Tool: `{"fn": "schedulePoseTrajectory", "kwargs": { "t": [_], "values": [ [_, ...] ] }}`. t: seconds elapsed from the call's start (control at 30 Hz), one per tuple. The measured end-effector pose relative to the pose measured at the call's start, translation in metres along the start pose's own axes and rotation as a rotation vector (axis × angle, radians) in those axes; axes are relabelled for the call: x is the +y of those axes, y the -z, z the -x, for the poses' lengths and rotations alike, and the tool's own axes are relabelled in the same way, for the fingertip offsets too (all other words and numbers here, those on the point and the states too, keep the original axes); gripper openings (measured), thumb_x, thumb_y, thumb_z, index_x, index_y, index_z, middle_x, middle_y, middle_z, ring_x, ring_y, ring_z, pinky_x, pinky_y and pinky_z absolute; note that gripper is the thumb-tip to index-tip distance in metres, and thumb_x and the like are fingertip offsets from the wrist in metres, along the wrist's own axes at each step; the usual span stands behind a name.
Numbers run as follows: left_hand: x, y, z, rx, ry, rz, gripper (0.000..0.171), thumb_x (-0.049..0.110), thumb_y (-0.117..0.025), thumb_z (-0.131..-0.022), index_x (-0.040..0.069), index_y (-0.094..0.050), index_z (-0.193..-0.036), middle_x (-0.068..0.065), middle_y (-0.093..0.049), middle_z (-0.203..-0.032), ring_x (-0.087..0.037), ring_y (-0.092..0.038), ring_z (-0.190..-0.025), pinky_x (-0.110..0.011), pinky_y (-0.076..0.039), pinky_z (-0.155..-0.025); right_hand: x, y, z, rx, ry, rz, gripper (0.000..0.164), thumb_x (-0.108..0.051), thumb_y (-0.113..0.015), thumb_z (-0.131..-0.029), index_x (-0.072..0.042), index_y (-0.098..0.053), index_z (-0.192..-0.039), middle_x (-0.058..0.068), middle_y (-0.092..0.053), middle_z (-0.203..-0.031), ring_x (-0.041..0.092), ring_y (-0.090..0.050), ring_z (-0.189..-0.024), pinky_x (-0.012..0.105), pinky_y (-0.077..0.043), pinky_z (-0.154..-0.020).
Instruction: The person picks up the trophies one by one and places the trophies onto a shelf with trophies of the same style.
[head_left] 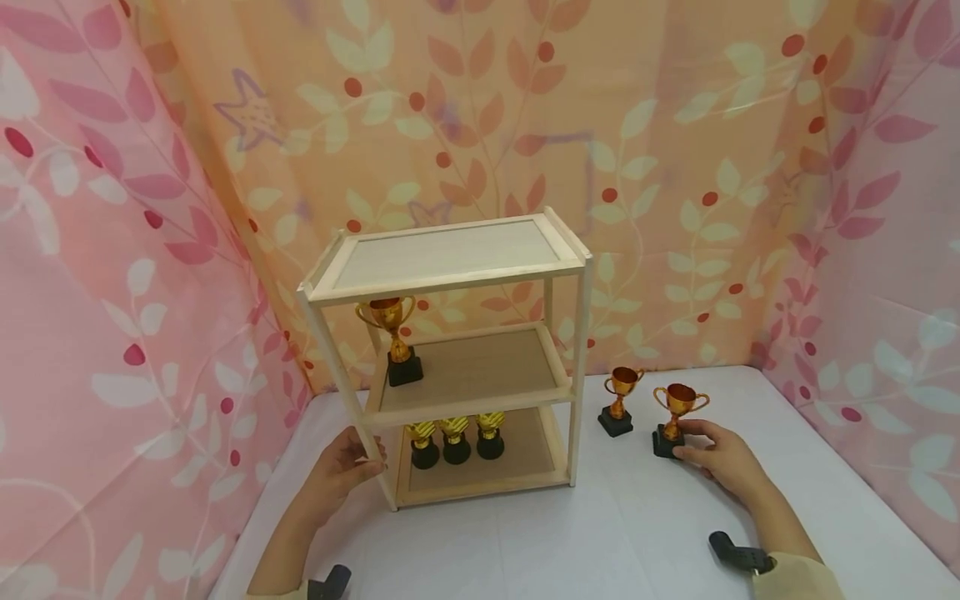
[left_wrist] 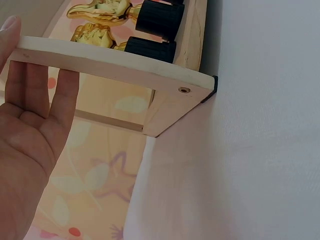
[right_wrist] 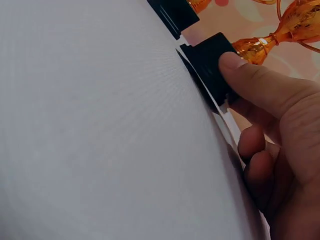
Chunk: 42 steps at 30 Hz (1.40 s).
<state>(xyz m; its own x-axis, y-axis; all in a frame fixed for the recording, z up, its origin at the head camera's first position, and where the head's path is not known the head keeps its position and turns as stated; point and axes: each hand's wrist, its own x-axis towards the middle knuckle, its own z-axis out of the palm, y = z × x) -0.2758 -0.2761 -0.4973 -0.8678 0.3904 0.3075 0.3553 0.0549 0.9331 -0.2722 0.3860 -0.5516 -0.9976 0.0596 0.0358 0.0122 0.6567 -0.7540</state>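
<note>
Wrist mounts, black, two: one at the left wrist (head_left: 330,583), one at the right (head_left: 738,556). Sleeves, beige, two, at the near edge. Tablecloth, plain white (head_left: 510,542), one, beneath everything. Left hand (head_left: 341,467), one: gripping the near left post (head_left: 332,358) of the shelf unit low down, thumb on one side, fingers round the other. Right hand (head_left: 720,458), one: pinching, between thumb and fingers, the black square base of a shiny copper-orange two-handled trophy cup (head_left: 678,404), upright at the right of the table; whether that base bears on the cloth cannot be told. Shelf unit, pale wood with flat grey-beige panels (head_left: 450,254), one, three tiers, standing left of centre. Bottom tier: three shiny gold trophies on round black bases (head_left: 455,437), in a row toward the left, tops partly hidden by the middle tier's front rail. Second copper-orange cup (head_left: 621,392), upright on the cloth, between unit and held cup, apart from both. Third such cup (head_left: 401,337), upright at the middle tier's left end. Farthest, floral hangings: one orange (head_left: 480,125) behind, two pink, left (head_left: 112,292) and right (head_left: 900,333).
</note>
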Motion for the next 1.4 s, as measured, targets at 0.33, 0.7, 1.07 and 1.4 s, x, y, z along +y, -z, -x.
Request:
{"fn": "schedulePoseTrajectory", "kwargs": {
  "t": [0.33, 0.7, 1.07, 1.4],
  "values": [
    [0.007, -0.002, 0.000, 0.017, 0.034, -0.019, 0.031, -0.001, -0.068, -0.095, -0.004, -0.049, -0.119, -0.006, -0.061, -0.110, -0.022, -0.068, -0.101, -0.034, -0.059, -0.090, -0.004, 0.008, -0.002, 0.025, -0.055, -0.104, 0.076, -0.050, -0.077, -0.089, -0.014, -0.047, -0.149, 0.017, -0.061, -0.117, 0.022, -0.056, -0.056, 0.033, -0.049, -0.050],
    [0.008, -0.003, 0.000, 0.019, 0.032, -0.028, 0.031, 0.000, -0.069, -0.094, -0.004, -0.049, -0.118, -0.007, -0.061, -0.109, -0.017, -0.068, -0.100, -0.033, -0.059, -0.090, -0.025, 0.023, 0.004, 0.104, -0.040, -0.053, 0.080, -0.058, -0.071, -0.090, -0.014, -0.044, -0.151, 0.023, -0.057, -0.124, 0.022, -0.053, -0.054, 0.032, -0.048, -0.049],
    [0.008, -0.002, 0.000, 0.008, 0.030, -0.012, 0.031, -0.001, -0.068, -0.095, -0.005, -0.049, -0.119, -0.007, -0.061, -0.110, -0.016, -0.067, -0.100, -0.034, -0.058, -0.091, -0.059, 0.036, 0.009, 0.145, -0.036, -0.019, 0.082, -0.063, -0.068, -0.090, -0.015, -0.044, -0.152, 0.015, -0.063, -0.087, 0.024, -0.054, -0.056, 0.033, -0.048, -0.054],
    [0.005, -0.001, 0.000, 0.000, 0.016, -0.019, 0.029, -0.001, -0.067, -0.096, -0.004, -0.049, -0.118, -0.007, -0.062, -0.110, -0.029, -0.067, -0.103, -0.035, -0.058, -0.091, -0.095, 0.046, 0.022, 0.207, 0.039, -0.027, 0.075, -0.059, -0.069, -0.091, -0.016, -0.048, -0.148, 0.015, -0.060, -0.087, 0.025, -0.054, -0.055, 0.033, -0.046, -0.051]
  ]
}}
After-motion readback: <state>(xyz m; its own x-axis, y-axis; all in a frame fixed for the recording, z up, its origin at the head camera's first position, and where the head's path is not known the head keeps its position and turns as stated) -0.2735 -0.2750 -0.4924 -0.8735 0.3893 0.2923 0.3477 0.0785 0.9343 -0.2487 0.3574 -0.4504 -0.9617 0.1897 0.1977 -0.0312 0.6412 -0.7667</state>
